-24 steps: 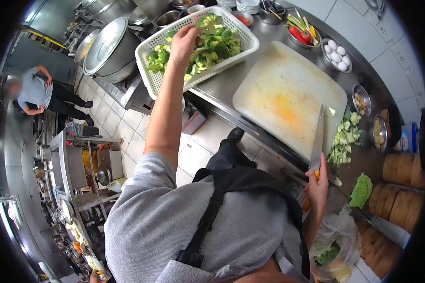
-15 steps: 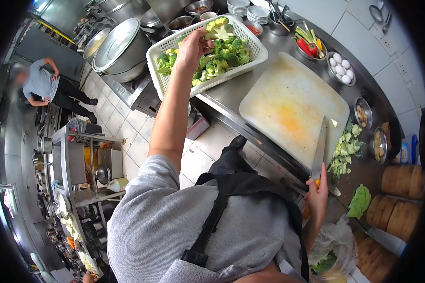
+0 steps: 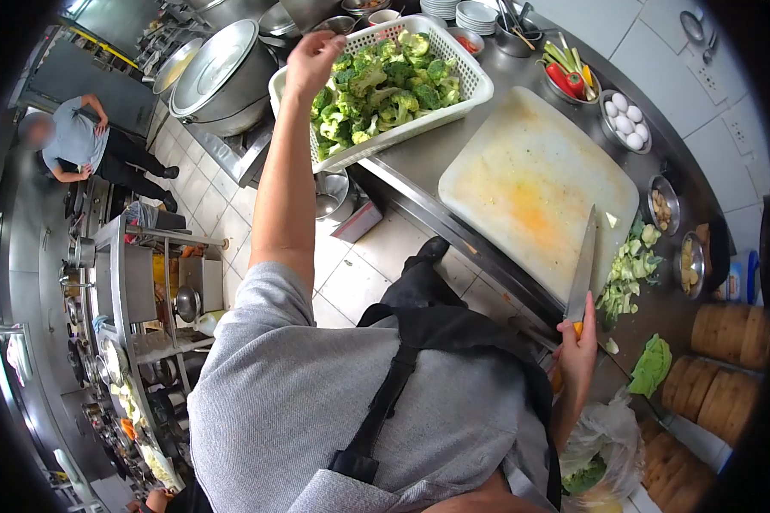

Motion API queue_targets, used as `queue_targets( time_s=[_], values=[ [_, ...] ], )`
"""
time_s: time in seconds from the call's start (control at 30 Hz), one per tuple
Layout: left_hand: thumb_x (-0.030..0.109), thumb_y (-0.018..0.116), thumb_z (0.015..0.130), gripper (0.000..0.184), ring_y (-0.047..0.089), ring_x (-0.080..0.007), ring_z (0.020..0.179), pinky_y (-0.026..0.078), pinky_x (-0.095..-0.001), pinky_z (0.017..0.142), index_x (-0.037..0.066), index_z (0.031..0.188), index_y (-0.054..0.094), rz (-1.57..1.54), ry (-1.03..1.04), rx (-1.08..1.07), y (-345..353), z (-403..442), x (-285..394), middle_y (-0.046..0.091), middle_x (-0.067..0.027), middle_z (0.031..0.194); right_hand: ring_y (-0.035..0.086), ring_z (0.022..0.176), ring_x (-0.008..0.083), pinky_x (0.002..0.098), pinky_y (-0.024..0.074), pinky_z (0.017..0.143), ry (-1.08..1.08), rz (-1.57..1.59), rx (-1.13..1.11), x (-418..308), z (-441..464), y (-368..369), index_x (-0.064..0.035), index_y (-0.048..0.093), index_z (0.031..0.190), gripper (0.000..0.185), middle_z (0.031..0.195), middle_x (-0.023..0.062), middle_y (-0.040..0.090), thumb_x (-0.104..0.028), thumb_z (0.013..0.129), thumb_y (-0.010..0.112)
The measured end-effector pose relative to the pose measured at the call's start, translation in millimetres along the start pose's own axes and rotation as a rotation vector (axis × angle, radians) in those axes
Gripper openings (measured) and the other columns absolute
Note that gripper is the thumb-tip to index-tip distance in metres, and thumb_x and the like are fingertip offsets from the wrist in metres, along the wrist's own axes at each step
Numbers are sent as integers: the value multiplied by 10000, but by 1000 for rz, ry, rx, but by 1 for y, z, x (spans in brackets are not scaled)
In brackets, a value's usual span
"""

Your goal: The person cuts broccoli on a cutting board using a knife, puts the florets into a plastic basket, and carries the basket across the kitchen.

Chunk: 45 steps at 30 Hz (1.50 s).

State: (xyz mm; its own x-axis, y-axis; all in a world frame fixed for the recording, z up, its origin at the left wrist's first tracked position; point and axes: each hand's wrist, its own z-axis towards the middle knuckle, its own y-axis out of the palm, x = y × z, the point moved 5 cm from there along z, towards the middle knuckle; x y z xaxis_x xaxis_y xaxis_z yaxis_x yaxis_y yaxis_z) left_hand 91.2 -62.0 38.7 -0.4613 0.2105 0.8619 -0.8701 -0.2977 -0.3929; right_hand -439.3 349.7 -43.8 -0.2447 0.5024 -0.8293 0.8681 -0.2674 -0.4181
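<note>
Heaped broccoli (image 3: 385,90), bare knife (image 3: 583,267)

Cut green pieces with pale stems lay piled in a white, perforated, rectangular basket (image 3: 479,94). The knife, long-bladed with an orange-yellow handle, was gripped in the right hand (image 3: 579,340), its blade pointing forward.

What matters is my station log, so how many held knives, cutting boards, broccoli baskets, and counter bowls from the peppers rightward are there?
Knife: 1
Cutting board: 1
Broccoli basket: 1
Bowls: 4 (pepper bowl, egg bowl, two smaller bowls)
Total: 7
</note>
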Motion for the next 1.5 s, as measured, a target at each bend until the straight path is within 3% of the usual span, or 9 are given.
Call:
queue_targets(
  time_s=[0.17,0.3,0.47,0.8,0.93,0.97,1.2,1.3,1.5],
  values=[
    [470,794,890,619,738,-300,1096,554,-401,949,-12,1271,725,760,138,-280,35,-32,3,777,-182,1196,474,548,69,249,455,493,16,-4,1,2,2,0,-264,351,1673,750,956,52,632,-37,995,576],
    [319,709,973,386,705,-173,934,536,-284,877,-10,1165,769,-112,-148,-10,26,-13,-41,784,-72,1021,475,546,72,250,458,494,6,-34,2,2,2,-1,-264,351,1673,747,966,54,635,-41,998,579],
    [326,668,1043,378,646,-117,928,530,-299,869,31,1271,726,-525,-240,-93,24,-7,-54,732,-27,1111,479,545,76,254,461,497,15,-58,17,-1,1,0,-268,351,1672,748,950,48,623,-47,998,587],
    [279,739,1020,354,680,-134,1056,500,-279,949,-11,1223,738,-348,64,239,7,-11,-5,766,-56,1124,469,538,71,266,452,493,20,-54,22,5,2,-4,-271,364,1665,739,959,50,657,-67,998,608],
    [307,634,1057,336,713,-155,970,531,-315,913,29,1178,779,-100,158,156,9,-18,44,794,-60,1074,691,758,311,386,568,722,-244,-479,111,-7,-4,-4,-239,446,1613,654,1133,144,739,-145,1000,654],
    [319,625,1061,361,719,-164,982,538,-327,934,29,1219,767,-139,218,97,18,-21,61,793,-75,1086,698,993,404,445,566,859,-470,-510,248,-12,-10,-1,-230,489,1578,619,1171,179,711,-180,989,674],
    [204,671,1059,302,720,-160,1040,534,-313,991,-9,1267,720,-152,393,-243,160,-62,120,778,-89,1147,693,915,340,472,562,805,-343,-802,301,1,-37,1,-288,588,1503,615,1058,102,619,-148,917,716],
    [470,703,1001,660,505,-335,1459,352,-459,1226,77,1513,569,119,595,-572,255,-132,104,543,-211,1558,698,853,322,455,576,775,-289,-570,364,5,-62,-8,-273,620,1467,583,996,103,630,-158,904,720],
    [691,553,990,897,235,-376,1601,184,-631,1260,94,1635,379,533,824,-807,398,-233,104,315,-214,1703,700,885,347,455,571,780,-30,-408,634,34,-132,-53,-260,606,1483,570,1058,121,666,-213,926,718]
  ],
)
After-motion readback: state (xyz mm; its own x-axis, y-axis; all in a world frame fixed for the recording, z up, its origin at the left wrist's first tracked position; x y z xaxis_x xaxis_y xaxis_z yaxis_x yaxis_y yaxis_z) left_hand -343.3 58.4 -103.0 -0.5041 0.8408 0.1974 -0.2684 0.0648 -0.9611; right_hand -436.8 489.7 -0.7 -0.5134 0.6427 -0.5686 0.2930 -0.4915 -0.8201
